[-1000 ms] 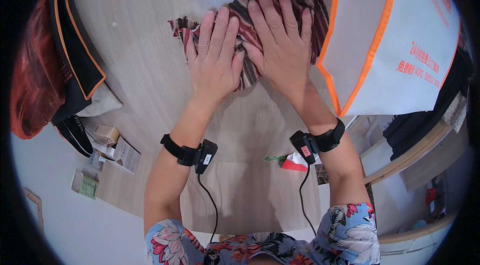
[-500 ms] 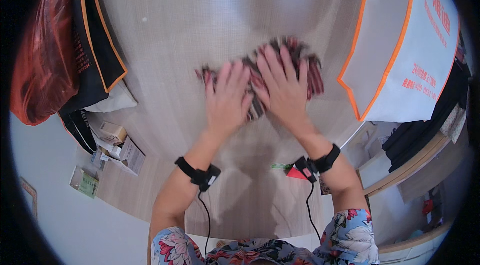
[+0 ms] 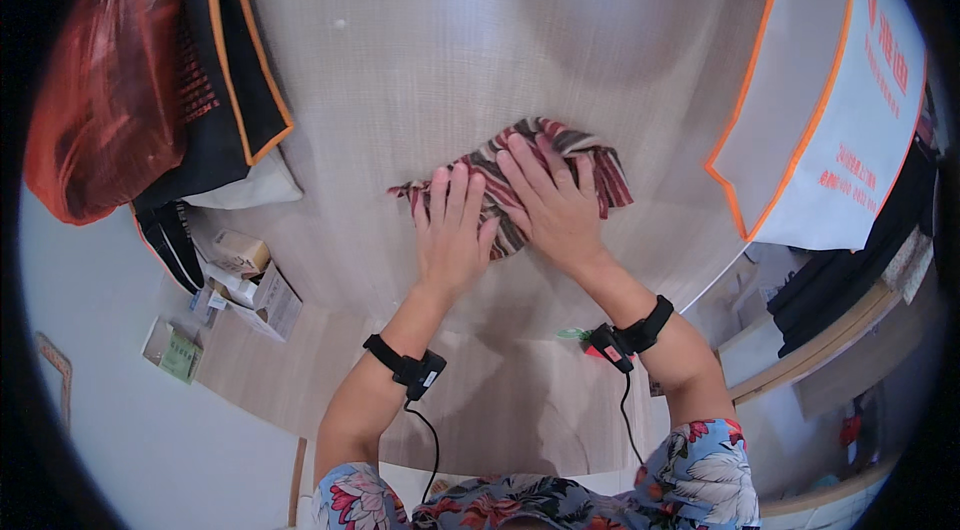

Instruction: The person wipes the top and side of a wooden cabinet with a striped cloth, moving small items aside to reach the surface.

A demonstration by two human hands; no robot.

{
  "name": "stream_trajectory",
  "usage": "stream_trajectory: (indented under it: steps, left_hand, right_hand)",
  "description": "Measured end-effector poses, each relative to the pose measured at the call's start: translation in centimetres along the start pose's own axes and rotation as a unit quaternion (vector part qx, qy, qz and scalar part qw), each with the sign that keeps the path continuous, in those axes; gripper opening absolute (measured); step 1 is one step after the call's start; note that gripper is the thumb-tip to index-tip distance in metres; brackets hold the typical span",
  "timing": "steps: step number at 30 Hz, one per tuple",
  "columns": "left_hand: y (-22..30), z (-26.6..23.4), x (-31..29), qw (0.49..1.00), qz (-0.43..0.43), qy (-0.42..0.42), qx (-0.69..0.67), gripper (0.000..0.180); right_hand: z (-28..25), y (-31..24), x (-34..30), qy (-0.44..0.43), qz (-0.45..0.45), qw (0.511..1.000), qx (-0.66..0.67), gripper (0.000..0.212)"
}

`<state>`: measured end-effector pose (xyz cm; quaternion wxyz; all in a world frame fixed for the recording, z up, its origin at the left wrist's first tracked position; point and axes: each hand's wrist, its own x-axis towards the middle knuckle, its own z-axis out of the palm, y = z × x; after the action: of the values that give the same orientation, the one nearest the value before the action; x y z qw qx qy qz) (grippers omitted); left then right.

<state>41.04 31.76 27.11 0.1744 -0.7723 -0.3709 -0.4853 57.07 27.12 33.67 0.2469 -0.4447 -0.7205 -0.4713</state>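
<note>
Head view: left hand (image 3: 453, 248) and right hand (image 3: 560, 218) palm-down on striped cloth (image 3: 495, 194), both outstretched and unclenched.

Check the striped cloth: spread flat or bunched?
Bunched: the striped cloth lies in folds beneath the left hand and right hand, stripes bending at creases.

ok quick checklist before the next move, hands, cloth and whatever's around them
1. Left hand on the cloth: ok, its fingers lie over the left part.
2. Right hand on the cloth: ok, fingers spread over it.
3. Cloth smooth: not ok, it is creased and bunched.
4. White bag away from the hands: ok, it stands apart, off to the right.
5. Left wrist cable away from the cloth: ok, it trails toward the body.
6. Table under the cloth clean: cannot tell, it is covered.
</note>
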Motion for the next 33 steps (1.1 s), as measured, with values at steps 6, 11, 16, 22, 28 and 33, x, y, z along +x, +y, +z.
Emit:
stream_trajectory:
  steps: [6,11,16,22,28,33]
  left_hand:
    - [-1.5,-3.5,5.9,0.997,-0.004,0.077,-0.018,0.065]
    - [-4.0,-6.8,10.5,0.992,0.011,0.124,0.022,0.065]
    - [-4.1,-2.3,2.9,0.994,-0.062,0.089,-0.002,0.067]
    - [-3.0,-2.7,-0.2,0.994,-0.077,0.02,-0.071,0.07]
    - [-6.1,-7.4,9.4,0.98,-0.068,0.185,-0.029,0.069]
    - [-6.3,-5.3,6.1,0.975,-0.11,0.184,-0.052,0.069]
  right_hand:
    - [-1.8,1.1,8.1,0.072,-0.02,0.997,-0.016,0.063]
    - [-2.2,0.7,14.0,0.151,-0.023,0.988,0.006,0.062]
    - [0.0,-2.9,8.7,0.049,-0.026,0.998,0.002,0.063]
    - [0.4,-3.5,6.0,-0.002,-0.065,0.998,0.009,0.061]
    - [-2.1,-2.3,18.4,0.153,-0.066,0.985,0.037,0.057]
    - [-1.4,-5.1,18.1,0.107,-0.09,0.986,0.088,0.063]
